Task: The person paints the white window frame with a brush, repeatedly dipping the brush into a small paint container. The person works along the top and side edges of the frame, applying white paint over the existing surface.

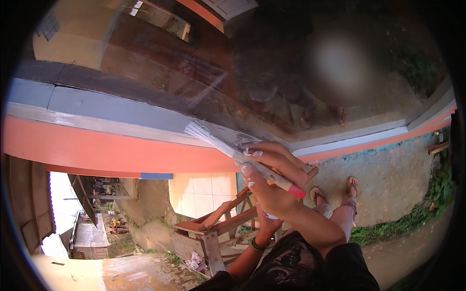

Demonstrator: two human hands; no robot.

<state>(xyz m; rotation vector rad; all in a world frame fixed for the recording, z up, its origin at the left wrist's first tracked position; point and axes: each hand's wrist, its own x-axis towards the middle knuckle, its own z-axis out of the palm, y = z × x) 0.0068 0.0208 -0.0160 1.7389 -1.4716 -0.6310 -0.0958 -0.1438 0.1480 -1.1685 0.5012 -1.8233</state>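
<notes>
My right hand [272,177] is shut on a paintbrush [228,148] with a wooden handle and a red end. Its pale bristles [201,132] lie against the grey-white window frame [121,114], just under the glass [160,63]. White paint marks my fingers. My left hand [266,224], with a green band at the wrist, is raised just beneath the right hand and is mostly hidden by it. A small white thing shows at its fingers; whether the hand grips it is not clear.
An orange wall band [97,148] runs below the frame. A rough wooden trestle [213,228] stands underneath me. My feet in sandals [318,195] are over a concrete ground [388,169] edged with grass [403,223]. The glass reflects a person.
</notes>
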